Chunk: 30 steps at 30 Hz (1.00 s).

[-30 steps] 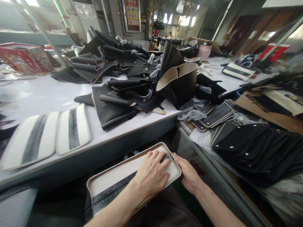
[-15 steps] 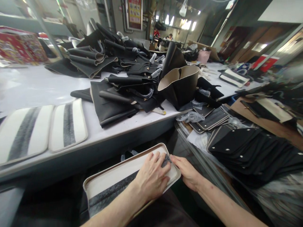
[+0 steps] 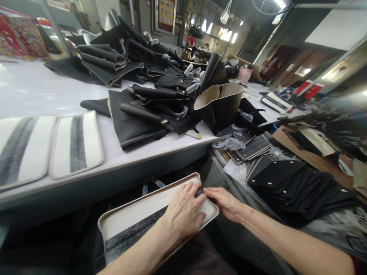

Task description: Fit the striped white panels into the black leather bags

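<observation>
A cream, tray-like bag panel (image 3: 134, 210) with a raised rim and a dark grey stripe lies tilted over my lap. My left hand (image 3: 185, 208) rests on its inner face near the right end, fingers apart and slightly bent, covering part of the stripe. At that end, my right hand (image 3: 225, 202) pinches the rim between thumb and fingers; its fingertips are partly hidden behind the edge. Two similar striped panels, one nearer (image 3: 76, 147) and one at the left edge (image 3: 23, 152), lie flat on the white table.
Black leather bag pieces (image 3: 140, 118) are heaped on the white table (image 3: 114, 162). An upright black piece with a beige inside (image 3: 220, 107) stands by its edge. To my right are stacked black panels with metal studs (image 3: 298, 183) and crumpled clear plastic (image 3: 229, 144). People sit far back.
The camera view has shifted slightly. Both hands stay at the panel's right end, with my right fingertips slightly farther left along the rim.
</observation>
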Available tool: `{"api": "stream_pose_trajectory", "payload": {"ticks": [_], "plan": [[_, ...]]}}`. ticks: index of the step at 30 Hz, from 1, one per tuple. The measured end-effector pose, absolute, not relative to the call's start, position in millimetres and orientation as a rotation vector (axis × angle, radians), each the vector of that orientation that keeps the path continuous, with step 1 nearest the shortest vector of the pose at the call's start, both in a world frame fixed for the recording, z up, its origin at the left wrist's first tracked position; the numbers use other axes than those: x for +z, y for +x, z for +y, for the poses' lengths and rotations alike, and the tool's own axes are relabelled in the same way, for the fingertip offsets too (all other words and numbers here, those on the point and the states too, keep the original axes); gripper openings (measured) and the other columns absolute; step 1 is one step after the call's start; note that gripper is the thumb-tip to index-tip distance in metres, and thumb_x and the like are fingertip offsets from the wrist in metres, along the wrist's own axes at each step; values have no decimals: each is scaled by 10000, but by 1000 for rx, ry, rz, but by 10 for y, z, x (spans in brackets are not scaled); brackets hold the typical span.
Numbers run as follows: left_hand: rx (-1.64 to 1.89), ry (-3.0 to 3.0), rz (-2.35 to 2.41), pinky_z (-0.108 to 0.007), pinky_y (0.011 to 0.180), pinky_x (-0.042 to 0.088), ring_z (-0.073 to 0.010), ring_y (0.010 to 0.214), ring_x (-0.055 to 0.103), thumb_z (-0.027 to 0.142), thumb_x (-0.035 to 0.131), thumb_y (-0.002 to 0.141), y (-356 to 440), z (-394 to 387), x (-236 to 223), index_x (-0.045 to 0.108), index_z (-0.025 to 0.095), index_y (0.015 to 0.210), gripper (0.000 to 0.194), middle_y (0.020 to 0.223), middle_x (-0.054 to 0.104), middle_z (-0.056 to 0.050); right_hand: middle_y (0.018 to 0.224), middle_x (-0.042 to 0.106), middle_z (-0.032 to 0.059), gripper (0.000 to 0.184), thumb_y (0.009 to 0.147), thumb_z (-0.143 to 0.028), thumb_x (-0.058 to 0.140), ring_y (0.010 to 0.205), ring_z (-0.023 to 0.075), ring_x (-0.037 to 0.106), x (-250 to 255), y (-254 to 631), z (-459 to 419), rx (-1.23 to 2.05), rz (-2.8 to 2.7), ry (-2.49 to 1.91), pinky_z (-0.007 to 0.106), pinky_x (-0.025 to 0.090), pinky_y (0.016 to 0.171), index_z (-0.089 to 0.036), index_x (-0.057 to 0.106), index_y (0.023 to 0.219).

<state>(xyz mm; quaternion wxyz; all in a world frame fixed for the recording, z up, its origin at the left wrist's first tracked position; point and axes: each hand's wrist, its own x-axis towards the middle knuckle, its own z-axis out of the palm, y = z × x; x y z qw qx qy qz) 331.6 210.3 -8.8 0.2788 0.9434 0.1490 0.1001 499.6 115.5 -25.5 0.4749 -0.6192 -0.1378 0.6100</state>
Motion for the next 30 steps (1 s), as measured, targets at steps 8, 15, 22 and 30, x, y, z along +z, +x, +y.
{"api": "stream_pose_trajectory", "payload": {"ticks": [8,15,22,30], "plan": [[258,2563,357,-421,992,451,-261,1134,535,255,548,842,3413,2158,-29,552,220,1208,367,1363,543,-43,752,717,45,375,603,-438,863,725,182,602,-324,5005,1190,1362,-393,-1595,311,424,714,-125,757,780],[226,2742,236,-498,1056,386,-301,1258,497,273,477,928,3458,1992,-169,578,209,1304,394,1430,535,-90,1000,732,95,497,720,-564,731,877,223,665,-529,4795,762,1180,-279,-1533,337,496,774,-168,736,1020],[216,2869,139,-564,1083,378,-342,1284,514,393,429,967,3463,2047,-305,566,199,1361,460,1455,518,-88,1004,703,157,472,713,-562,684,1005,323,628,-969,5398,-786,527,-160,-1981,484,439,960,-159,699,959],[330,3009,76,-548,1047,431,-356,1212,575,472,468,938,3491,2075,-424,592,189,1339,506,1406,570,-66,1065,690,173,396,693,-466,677,1105,373,556,-1042,6462,-2325,18,-268,-2479,489,359,1045,-159,725,938]]}}
